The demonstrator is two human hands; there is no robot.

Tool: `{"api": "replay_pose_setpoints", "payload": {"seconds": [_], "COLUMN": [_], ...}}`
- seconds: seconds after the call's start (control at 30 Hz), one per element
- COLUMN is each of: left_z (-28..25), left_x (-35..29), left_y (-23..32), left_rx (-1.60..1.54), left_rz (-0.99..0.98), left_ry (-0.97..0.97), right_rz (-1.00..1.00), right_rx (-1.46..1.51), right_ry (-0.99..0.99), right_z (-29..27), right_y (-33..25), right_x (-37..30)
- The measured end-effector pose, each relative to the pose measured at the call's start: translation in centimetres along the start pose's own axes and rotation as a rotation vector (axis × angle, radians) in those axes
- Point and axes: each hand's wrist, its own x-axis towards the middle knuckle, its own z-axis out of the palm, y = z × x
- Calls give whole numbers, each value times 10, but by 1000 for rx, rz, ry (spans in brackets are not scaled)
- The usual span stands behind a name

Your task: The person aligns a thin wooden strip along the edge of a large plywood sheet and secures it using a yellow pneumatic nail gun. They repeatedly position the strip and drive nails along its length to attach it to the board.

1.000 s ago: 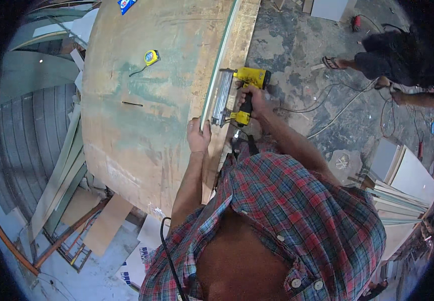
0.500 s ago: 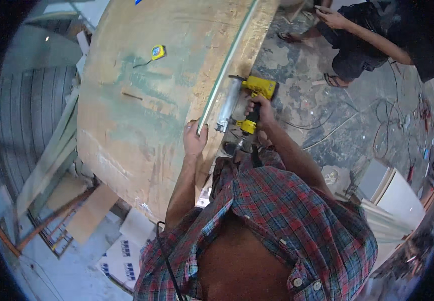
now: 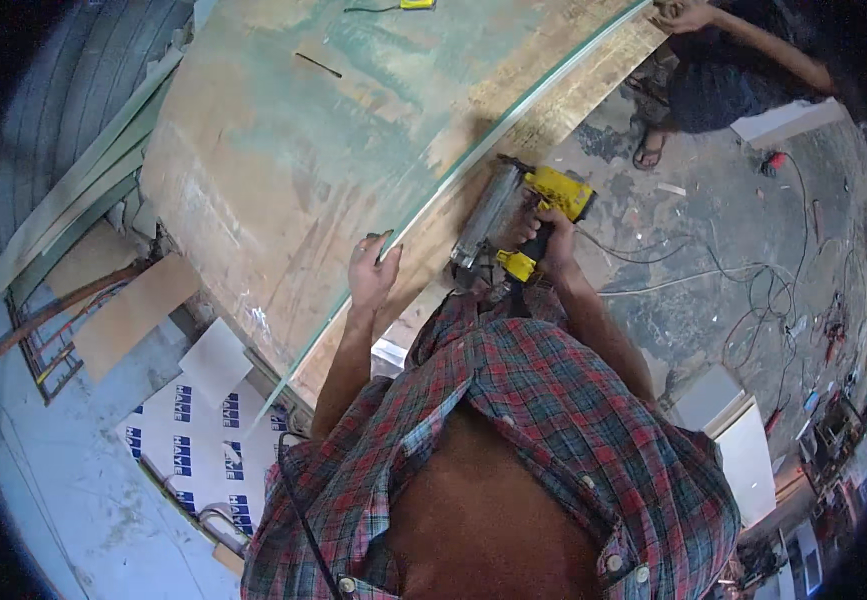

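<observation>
So the left hand [image 3: 374, 278] has its fingers curled closed around a long, thin strip [image 3: 475, 155], which runs lengthwise near the edge of the big tabletop [image 3: 283, 170]. The right hand [image 3: 555, 243] has its fingers wrapped around the grip of a yellow nail gun [image 3: 560, 190], just beside the strip. A 2nd person's hand [image 3: 686, 18] is at the far end, can't tell if it's gripping. Yellow tape measure [image 3: 417, 4] sits on the tabletop too.

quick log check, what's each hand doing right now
Left hand: closed on the strip.
Right hand: closed around the handle of the nail gun.
</observation>
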Motion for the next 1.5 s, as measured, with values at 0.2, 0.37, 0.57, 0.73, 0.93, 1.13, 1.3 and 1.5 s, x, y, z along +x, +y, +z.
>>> {"api": "replay_pose_setpoints", "payload": {"seconds": [0.2, 0.37, 0.57, 0.73, 0.93, 1.13, 1.3, 1.5], "left_z": [-1, -1, 5, 3, 2, -3, -3, -24], "left_x": [4, 6, 6, 6, 6, 6, 4, -8], "left_y": [-18, -27, -38, -43, -44, -32, -38, -42], "left_rx": [-12, 55, 53, 85, 21, 70, 38, 50], "left_rz": [90, 162, 200, 244, 270, 233, 215, 164], "left_ry": [-21, -28, -42, -39, -43, -91, -88, -126], "right_rz": [27, -1, -121, -115, -152, -169, -212, -239], "right_rx": [40, 100, 124, 73, 88, 81, 63, 113], "right_ry": [16, -16, 21, 27, 36, 148, 133, 109], "right_z": [30, 30, 28, 34, 35, 44, 49, 20], "right_y": [83, 116, 147, 148, 144, 123, 126, 122], "right_x": [-10, -9, -5, -9, -6, -3, -1, -20]}}
